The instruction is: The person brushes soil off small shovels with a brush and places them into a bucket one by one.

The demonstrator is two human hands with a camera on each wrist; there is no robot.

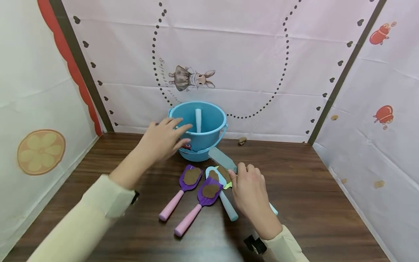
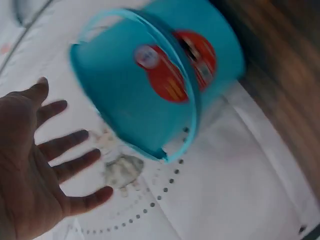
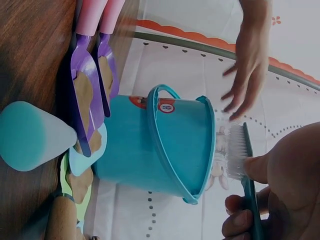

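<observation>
My right hand [image 1: 250, 189] grips a teal brush [image 1: 222, 159], whose white bristles [image 3: 236, 151] show in the right wrist view. My left hand [image 1: 162, 140] is spread beside the blue bucket [image 1: 202, 136]; in the left wrist view its fingers stand apart from the rim and hold nothing. A pale blue handle [image 1: 198, 120] sticks up inside the bucket. In front of it lie two purple shovels [image 1: 209, 192] with pink handles, a light blue shovel [image 1: 229, 205] and a lime green one [image 1: 228, 185] partly covered. Brown patches [image 1: 192, 176] sit on their blades.
A small brown crumb [image 1: 242, 141] lies on the wooden table [image 1: 314, 203] near the back wall. White printed cloth [image 1: 255, 65] encloses the back and both sides; the bucket stands close to the back wall. A black strap [image 1: 255, 244] is at the right wrist.
</observation>
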